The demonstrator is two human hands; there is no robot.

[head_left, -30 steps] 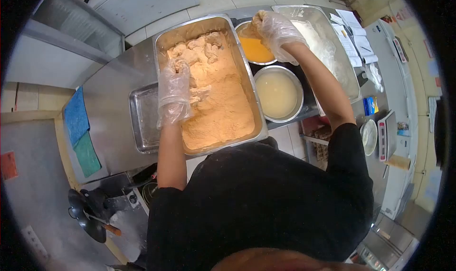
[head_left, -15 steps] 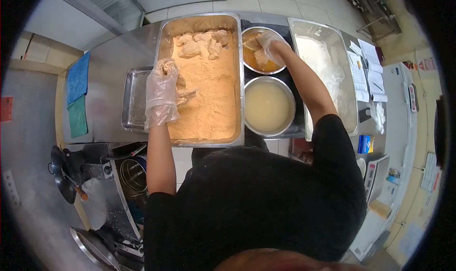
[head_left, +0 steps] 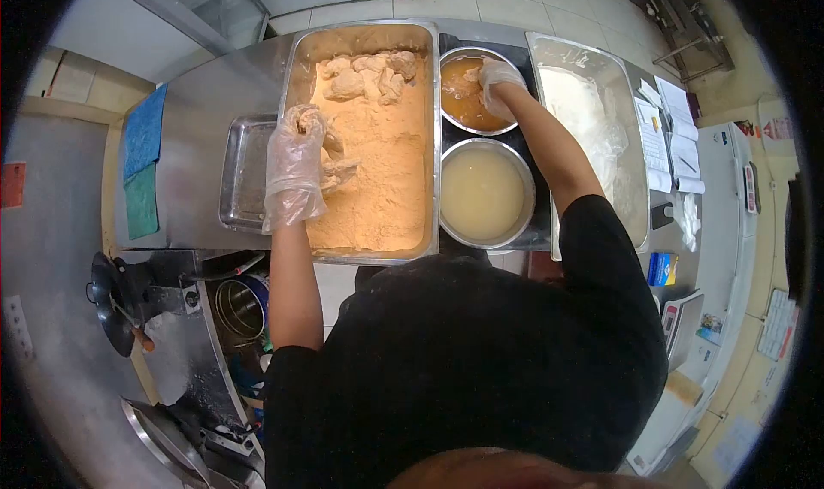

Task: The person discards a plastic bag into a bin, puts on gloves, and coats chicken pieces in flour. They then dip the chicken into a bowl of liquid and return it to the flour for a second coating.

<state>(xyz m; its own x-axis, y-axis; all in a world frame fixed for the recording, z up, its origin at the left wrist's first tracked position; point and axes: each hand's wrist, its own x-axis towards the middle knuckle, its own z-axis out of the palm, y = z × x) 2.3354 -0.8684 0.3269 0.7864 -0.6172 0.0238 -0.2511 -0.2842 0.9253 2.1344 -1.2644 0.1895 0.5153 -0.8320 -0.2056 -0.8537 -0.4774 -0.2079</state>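
My left hand, in a clear plastic glove, is over the left side of a deep steel tray of orange-tinted flour. Its flour-caked fingers curl round a coated chicken piece that shows at the palm side. Several more floured chicken pieces lie at the tray's far end. My right hand, gloved too, reaches into a steel bowl of orange-brown liquid. Its fingertips are partly hidden at the liquid, right beside a pale wet chicken piece.
Nearer me stands a bowl of cloudy pale liquid. A tray of white flour with a plastic bag is to the right, with papers beyond. A shallow steel pan sits left of the flour tray; blue and green cloths lie farther left.
My right hand has shifted toward the bowl's right side, and the chicken beside it sits lower in the liquid. My left hand has stayed in place over the tray.
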